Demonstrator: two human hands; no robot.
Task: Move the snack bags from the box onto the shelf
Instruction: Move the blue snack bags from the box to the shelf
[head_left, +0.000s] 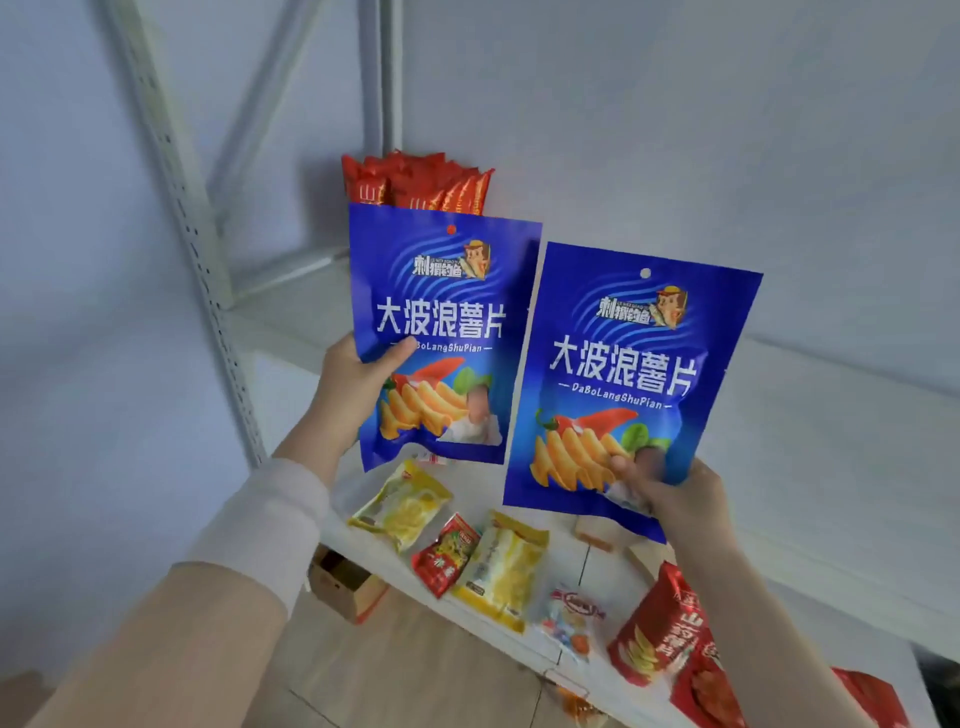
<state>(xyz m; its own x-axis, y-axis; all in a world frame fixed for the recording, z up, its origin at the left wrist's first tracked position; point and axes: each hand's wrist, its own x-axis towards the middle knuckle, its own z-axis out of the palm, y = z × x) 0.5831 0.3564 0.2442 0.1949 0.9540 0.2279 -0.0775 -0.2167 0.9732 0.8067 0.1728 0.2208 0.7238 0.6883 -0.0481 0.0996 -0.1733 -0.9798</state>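
Your left hand (358, 379) pinches one glossy blue foil crisp bag (441, 332) at its left edge; your right hand (675, 499) grips a matching second blue bag (623, 379) at its bottom. Both hang above the white metal shelf (779, 467). Stocked already: upright red packets (415, 182) behind the blue bags, yellow pouches (400, 509) below them. Brown cardboard box (343, 582) sits under the shelf; contents hidden, remainder unknown.

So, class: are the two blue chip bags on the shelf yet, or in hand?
In hand. The left hand and right hand each hold a blue chip bag upright above the shelf.
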